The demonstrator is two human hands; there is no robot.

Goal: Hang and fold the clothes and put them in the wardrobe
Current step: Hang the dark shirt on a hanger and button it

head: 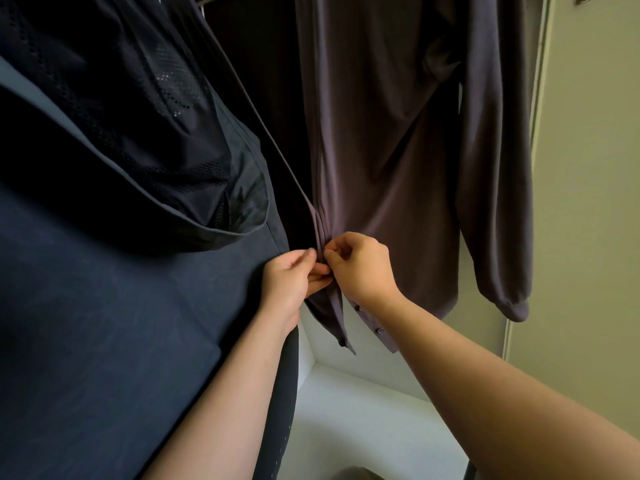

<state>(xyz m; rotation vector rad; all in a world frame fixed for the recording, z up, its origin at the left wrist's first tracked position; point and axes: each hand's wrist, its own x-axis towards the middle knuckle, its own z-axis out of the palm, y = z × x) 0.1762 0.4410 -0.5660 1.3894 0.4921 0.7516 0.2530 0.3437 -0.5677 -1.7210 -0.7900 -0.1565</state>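
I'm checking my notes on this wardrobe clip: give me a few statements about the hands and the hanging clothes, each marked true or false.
1. Both the left hand and the right hand pinch the front edge of the hanging grey-purple button-front garment. True.
2. The garment's lowest buttons are fastened. False: below the hands the front edges hang apart, with the buttons undone.
3. A dark navy hooded jacket with mesh lining hangs beside it. True.
4. The garment lies folded on a shelf. False: it hangs full length.
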